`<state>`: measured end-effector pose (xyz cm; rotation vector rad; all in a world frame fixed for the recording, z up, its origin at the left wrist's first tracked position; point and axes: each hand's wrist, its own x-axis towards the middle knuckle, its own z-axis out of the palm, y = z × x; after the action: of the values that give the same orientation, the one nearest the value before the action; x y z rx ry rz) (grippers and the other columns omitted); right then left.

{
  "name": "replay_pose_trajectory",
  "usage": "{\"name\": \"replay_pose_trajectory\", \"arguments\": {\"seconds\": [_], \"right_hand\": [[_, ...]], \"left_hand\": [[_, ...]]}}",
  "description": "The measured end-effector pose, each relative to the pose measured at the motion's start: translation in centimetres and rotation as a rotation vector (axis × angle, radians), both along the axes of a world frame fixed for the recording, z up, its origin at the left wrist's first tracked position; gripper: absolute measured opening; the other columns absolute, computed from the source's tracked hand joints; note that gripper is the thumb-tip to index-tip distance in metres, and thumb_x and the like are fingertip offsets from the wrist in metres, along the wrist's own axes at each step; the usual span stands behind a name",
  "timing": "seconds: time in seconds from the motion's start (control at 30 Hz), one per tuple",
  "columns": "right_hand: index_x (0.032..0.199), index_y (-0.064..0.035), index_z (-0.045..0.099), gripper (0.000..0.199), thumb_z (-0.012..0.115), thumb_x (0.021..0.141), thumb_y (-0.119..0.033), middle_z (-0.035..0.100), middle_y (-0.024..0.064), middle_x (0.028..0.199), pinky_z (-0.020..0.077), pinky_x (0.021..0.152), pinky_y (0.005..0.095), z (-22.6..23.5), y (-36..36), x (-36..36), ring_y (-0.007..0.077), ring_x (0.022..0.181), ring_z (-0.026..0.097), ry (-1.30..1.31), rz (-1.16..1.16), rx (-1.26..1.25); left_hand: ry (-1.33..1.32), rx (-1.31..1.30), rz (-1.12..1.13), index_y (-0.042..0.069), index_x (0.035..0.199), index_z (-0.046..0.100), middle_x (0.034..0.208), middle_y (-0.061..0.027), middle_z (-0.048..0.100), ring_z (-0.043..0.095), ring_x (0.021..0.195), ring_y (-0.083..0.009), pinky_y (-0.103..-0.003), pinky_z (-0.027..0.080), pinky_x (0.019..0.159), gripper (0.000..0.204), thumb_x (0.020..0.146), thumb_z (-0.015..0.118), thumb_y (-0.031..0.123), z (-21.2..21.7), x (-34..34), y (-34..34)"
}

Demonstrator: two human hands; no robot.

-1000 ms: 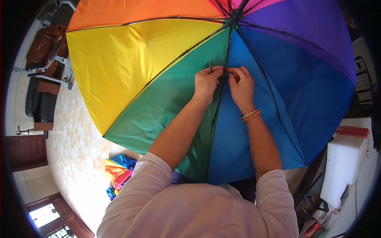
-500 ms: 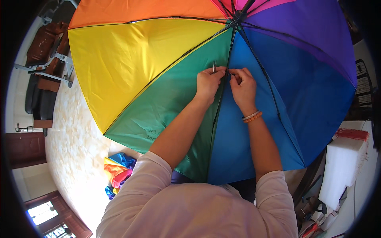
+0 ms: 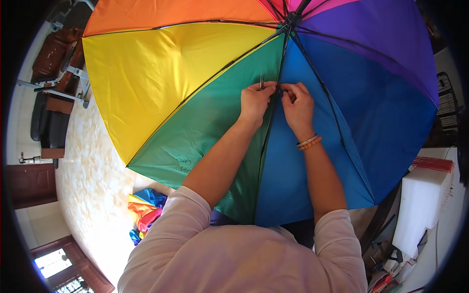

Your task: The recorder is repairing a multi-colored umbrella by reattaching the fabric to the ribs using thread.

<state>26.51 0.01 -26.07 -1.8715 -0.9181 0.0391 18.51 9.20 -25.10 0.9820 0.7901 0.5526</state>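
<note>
Umbrella (image 3: 254,61), left hand (image 3: 253,103) and right hand (image 3: 298,105) have moved together very slightly leftward since the earlier frame. The umbrella stands open in front, its hub (image 3: 292,18) far. The left grip holds a slim metal tool (image 3: 262,80) beside the rib (image 3: 282,58) between green panel (image 3: 215,110) and blue panel (image 3: 293,161); the right grip pinches there (what exactly, I cannot tell). Opening is done; work at this rib seems unfinished.

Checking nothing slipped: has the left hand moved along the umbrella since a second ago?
No, not visibly. Judged against the black hub of the umbrella, the left hand keeps the same place, beside the same stretch of rib.
</note>
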Motion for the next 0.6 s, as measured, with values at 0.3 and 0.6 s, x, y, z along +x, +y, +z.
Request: {"name": "replay_pose_trajectory", "arguments": {"seconds": [0.3, 0.6], "right_hand": [[0.090, -0.0016, 0.065, 0.016, 0.058, 0.076, 0.004, 0.057, 0.0051, 0.082, 0.0437, 0.058, 0.0294, -0.4, 0.2, 0.2, 0.0175, 0.060, 0.051, 0.014, 0.005, 0.021], [0.083, -0.0025, 0.063, 0.009, 0.059, 0.077, 0.003, 0.058, 0.0056, 0.084, 0.0449, 0.062, 0.0302, -0.6, 1.0, 0.5, 0.0195, 0.065, 0.053, -0.070, -0.032, 0.078]], "left_hand": [[0.016, -0.014, 0.007, 0.001, 0.087, 0.068, 0.071, -0.0019, 0.060, 0.043, 0.055, -0.0061, -0.018, 0.033, 0.047, 0.009, 0.081, 0.062, 0.005, 0.3, 0.1, 0.0], [0.035, 0.028, -0.055, 0.002, 0.081, 0.063, 0.068, -0.0040, 0.059, 0.045, 0.055, -0.0089, -0.020, 0.036, 0.048, 0.009, 0.085, 0.060, 0.009, 0.4, 0.7, 0.3]]}}
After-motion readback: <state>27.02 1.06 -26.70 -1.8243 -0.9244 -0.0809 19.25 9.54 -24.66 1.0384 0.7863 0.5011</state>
